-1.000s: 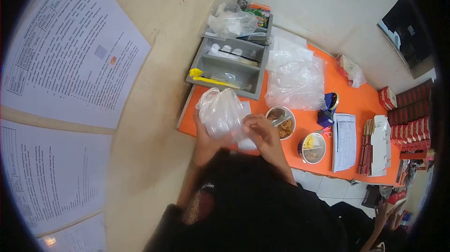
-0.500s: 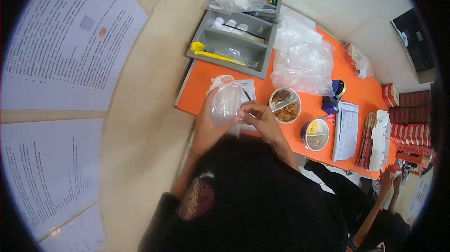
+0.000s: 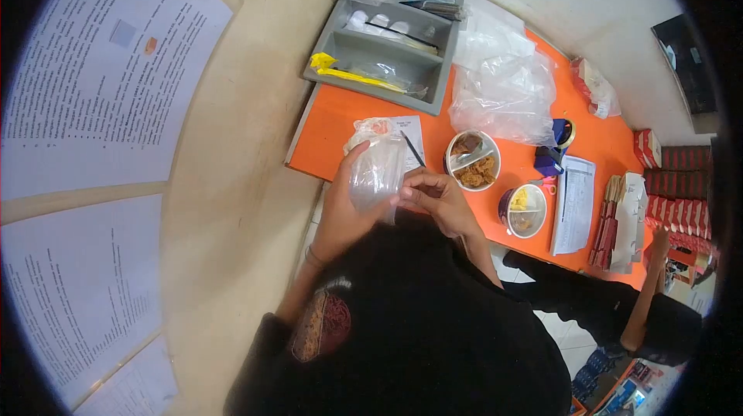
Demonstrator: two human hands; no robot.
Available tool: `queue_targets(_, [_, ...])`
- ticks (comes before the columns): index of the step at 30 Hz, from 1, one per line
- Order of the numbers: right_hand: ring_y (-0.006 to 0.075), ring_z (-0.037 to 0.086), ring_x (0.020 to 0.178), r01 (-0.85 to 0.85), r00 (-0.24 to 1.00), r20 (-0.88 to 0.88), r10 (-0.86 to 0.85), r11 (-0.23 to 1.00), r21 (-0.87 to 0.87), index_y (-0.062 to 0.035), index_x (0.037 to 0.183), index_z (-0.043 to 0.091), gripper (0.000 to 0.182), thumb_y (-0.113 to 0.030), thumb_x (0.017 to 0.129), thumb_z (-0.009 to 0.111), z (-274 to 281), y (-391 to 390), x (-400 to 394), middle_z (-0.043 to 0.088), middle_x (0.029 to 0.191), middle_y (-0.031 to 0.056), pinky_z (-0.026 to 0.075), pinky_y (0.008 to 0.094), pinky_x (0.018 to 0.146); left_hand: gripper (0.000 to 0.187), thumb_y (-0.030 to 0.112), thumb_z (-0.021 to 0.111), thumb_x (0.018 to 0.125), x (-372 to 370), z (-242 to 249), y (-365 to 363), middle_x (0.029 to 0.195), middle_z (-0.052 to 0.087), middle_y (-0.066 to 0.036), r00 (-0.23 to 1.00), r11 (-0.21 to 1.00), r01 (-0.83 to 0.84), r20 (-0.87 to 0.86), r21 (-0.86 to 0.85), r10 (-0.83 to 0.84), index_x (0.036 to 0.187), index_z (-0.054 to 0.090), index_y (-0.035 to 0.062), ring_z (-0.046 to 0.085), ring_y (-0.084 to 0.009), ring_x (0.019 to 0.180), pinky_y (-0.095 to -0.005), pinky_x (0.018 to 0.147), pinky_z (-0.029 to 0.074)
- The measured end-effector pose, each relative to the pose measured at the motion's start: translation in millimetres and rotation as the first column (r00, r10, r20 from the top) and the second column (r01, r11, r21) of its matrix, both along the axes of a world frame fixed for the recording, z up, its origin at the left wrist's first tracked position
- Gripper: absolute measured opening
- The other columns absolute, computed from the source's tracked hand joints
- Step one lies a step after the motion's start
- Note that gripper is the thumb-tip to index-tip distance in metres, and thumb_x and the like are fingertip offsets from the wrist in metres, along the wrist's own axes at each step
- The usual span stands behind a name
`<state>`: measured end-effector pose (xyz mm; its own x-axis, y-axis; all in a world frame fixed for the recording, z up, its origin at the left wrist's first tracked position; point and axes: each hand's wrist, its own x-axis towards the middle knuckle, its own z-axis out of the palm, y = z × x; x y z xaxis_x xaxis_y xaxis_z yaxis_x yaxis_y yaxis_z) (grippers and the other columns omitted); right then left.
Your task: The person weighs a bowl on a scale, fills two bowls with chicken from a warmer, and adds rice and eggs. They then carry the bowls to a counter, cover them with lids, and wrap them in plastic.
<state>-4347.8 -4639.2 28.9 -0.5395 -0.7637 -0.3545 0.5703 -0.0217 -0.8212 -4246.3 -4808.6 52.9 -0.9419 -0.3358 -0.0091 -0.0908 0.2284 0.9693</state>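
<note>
My left hand (image 3: pixel 338 217) wraps round what looks like a stack of clear plastic lids (image 3: pixel 377 176), held above the orange table's near edge. The fingers of my right hand (image 3: pixel 443 203) are pinched at the right edge of this stack. Just beyond it lie a crumpled clear plastic bag (image 3: pixel 370 129) and a printed slip (image 3: pixel 410 128) with a dark pen (image 3: pixel 412 148) on it. To the right of my hands stands a divided paper bowl (image 3: pixel 498 154) with brown fried food. A second divided bowl (image 3: pixel 544 209) holds yellow food in one compartment.
A grey compartment tray (image 3: pixel 443 83) with a yellow-ended packet stands at the back left. Clear plastic bags (image 3: pixel 503 99), a blue tape dispenser (image 3: pixel 551 159), a paper pad (image 3: pixel 573 203) and folded cartons (image 3: pixel 621 222) lie on the orange table (image 3: pixel 325 126). Another person's arm (image 3: pixel 648 292) is at far right.
The view has shifted slightly. My hands keep their hold on the lids with little movement. At the far right, the other person's body and arms have shifted.
</note>
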Motion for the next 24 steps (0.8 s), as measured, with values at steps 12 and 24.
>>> queue_targets(12, [0.0152, 0.058, 0.095, 0.008, 1.0, 0.009, -0.008, 1.0, -0.028, 0.0039, 0.095, 0.064, 0.015, -0.009, 0.089, 0.063, 0.1, -0.1, 3.9, 0.055, 0.102, 0.0061, 0.054, 0.0321, 0.088, 0.08, 0.022, 0.078, 0.075, 3.2, -2.9, -2.3, 0.136, 0.044, -0.02, 1.0, 1.0, 0.013, -0.003, -0.019, -0.013, 0.139, 0.033, 0.0056, 0.045, -0.0283, 0.125, -0.0388, 0.103, 0.037])
queue_targets(24, [0.0154, 0.057, 0.097, 0.001, 0.998, -0.07, 0.0, 1.0, 0.014, 0.0035, 0.097, 0.064, 0.017, -0.012, 0.089, 0.063, 0.2, -0.9, 2.9, 0.054, 0.103, 0.0068, 0.054, 0.0313, 0.087, 0.079, 0.021, 0.077, 0.076, 0.5, -7.5, -2.4, 0.135, 0.045, -0.02, 1.0, 1.0, 0.026, 0.011, -0.008, -0.026, 0.139, 0.032, 0.0062, 0.046, -0.0286, 0.124, -0.0394, 0.103, 0.037])
